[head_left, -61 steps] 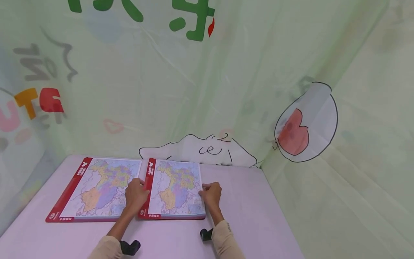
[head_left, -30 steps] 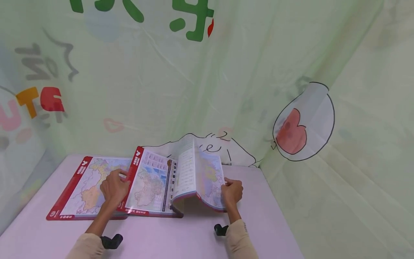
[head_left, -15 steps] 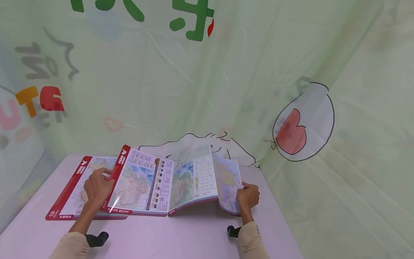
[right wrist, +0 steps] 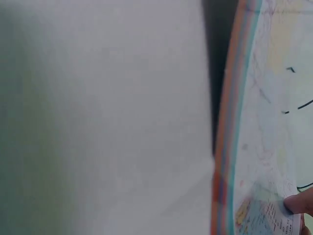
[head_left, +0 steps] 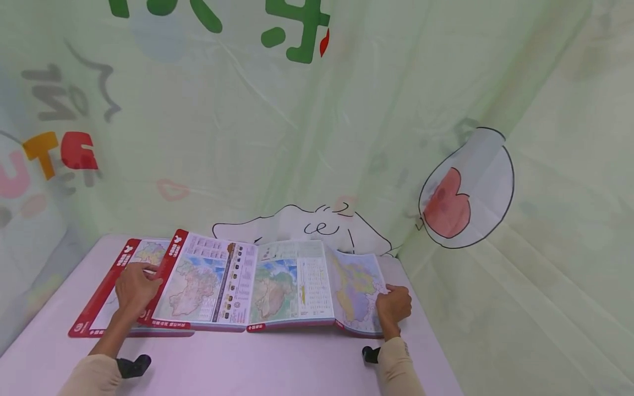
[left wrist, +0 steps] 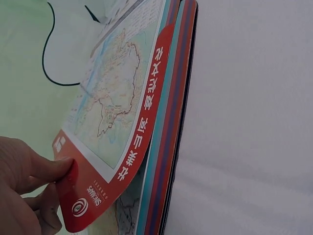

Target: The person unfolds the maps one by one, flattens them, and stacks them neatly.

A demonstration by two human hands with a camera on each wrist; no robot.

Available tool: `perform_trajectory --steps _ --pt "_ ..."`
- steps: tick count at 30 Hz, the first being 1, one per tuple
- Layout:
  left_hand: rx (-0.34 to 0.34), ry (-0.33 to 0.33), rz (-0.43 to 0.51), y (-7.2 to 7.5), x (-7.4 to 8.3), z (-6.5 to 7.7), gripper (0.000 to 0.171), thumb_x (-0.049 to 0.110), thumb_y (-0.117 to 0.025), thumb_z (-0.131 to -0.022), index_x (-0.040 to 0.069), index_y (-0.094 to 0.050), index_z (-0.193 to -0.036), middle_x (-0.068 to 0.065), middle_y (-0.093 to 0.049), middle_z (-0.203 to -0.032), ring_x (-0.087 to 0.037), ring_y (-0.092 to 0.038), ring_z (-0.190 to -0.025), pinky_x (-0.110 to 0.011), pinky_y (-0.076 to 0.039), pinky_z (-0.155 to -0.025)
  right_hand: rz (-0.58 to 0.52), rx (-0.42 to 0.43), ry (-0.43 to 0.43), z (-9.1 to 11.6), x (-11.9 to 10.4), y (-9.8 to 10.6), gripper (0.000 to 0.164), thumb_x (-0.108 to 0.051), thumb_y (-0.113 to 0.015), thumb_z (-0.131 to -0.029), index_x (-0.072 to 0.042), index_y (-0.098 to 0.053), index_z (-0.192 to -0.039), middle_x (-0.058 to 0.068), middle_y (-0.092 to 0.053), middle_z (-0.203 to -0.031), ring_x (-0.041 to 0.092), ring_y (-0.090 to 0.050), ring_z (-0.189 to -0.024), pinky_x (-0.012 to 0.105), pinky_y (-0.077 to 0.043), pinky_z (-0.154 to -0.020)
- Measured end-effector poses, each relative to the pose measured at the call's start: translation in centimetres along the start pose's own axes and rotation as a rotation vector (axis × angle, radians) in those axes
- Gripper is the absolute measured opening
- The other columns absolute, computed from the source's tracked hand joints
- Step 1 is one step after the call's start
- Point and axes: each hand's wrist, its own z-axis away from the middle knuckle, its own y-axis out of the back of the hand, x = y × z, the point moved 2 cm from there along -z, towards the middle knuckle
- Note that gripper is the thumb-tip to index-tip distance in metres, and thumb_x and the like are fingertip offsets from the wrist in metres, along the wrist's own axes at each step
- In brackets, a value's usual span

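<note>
A folding map (head_left: 274,291) printed with colourful maps is spread across the table in several panels, creased between them. My left hand (head_left: 135,286) pinches its red left edge. In the left wrist view, the thumb and fingers (left wrist: 51,169) grip the red corner (left wrist: 90,196), which curls up off the layers beneath. At the other end my right hand (head_left: 394,303) pinches the right edge of the last panel (head_left: 354,291). The right wrist view catches just a fingertip (right wrist: 299,203) of that hand on the map's edge.
A second map (head_left: 104,291) with a red border lies at the table's left, partly covered by the spread map and my left hand. The pinkish tabletop (head_left: 277,366) extends in front. A pale green printed curtain (head_left: 247,137) rises behind, and another side (head_left: 545,275) stands at the right.
Both hands have moved apart, left hand leftward and right hand rightward. The map has opened from one folded panel into a wide spread, and its raised middle fold has come down nearly flat.
</note>
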Motion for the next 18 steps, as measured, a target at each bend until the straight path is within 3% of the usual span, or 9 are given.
perform_trajectory --steps 3,8,10,17,18 --pt "-0.017 0.027 0.012 -0.8 -1.1 -0.2 0.043 0.011 -0.079 -0.094 -0.015 -0.069 -0.126 -0.040 -0.073 -0.119 -0.052 -0.073 -0.097 -0.061 -0.065 -0.079 0.008 0.002 0.023 -1.0 1.5 -0.6 0.035 0.001 -0.066 -0.079 0.003 -0.083 -0.109 0.027 -0.079 -0.096 0.055 -0.070 -0.087 0.063 -0.047 -0.068" --pt "-0.030 0.049 0.015 0.0 -1.9 -0.4 0.045 0.011 -0.080 -0.094 -0.017 -0.068 -0.127 -0.041 -0.072 -0.119 -0.051 -0.074 -0.089 -0.056 -0.065 -0.070 0.025 -0.050 0.029 -0.8 1.1 0.2 0.035 0.001 -0.067 -0.080 0.009 -0.081 -0.111 0.033 -0.078 -0.105 0.059 -0.070 -0.095 0.067 -0.051 -0.078" --pt "-0.035 0.041 0.014 0.1 -2.0 -0.4 0.045 0.010 -0.080 -0.093 -0.018 -0.069 -0.126 -0.042 -0.072 -0.118 -0.051 -0.074 -0.088 -0.055 -0.065 -0.068 0.042 -0.035 0.050 -1.7 2.4 -0.8 0.032 0.000 -0.067 -0.079 0.008 -0.081 -0.106 0.033 -0.078 -0.103 0.058 -0.071 -0.092 0.067 -0.051 -0.075" --pt "-0.035 0.028 -0.006 -0.1 -2.0 -0.2 0.044 0.010 -0.081 -0.092 -0.019 -0.070 -0.124 -0.042 -0.072 -0.117 -0.053 -0.073 -0.090 -0.060 -0.065 -0.074 0.027 -0.068 0.030 0.5 -0.8 2.7 0.029 0.005 -0.064 -0.079 0.016 -0.077 -0.102 0.038 -0.075 -0.105 0.063 -0.069 -0.097 0.070 -0.053 -0.084" --pt "-0.035 0.031 -0.005 -0.2 -2.1 -0.2 0.045 0.010 -0.081 -0.092 -0.019 -0.069 -0.125 -0.042 -0.072 -0.119 -0.053 -0.072 -0.092 -0.062 -0.064 -0.077 0.025 -0.065 0.022 0.1 -0.4 2.4 0.028 0.004 -0.064 -0.079 0.015 -0.078 -0.101 0.038 -0.076 -0.104 0.063 -0.069 -0.097 0.070 -0.053 -0.083"
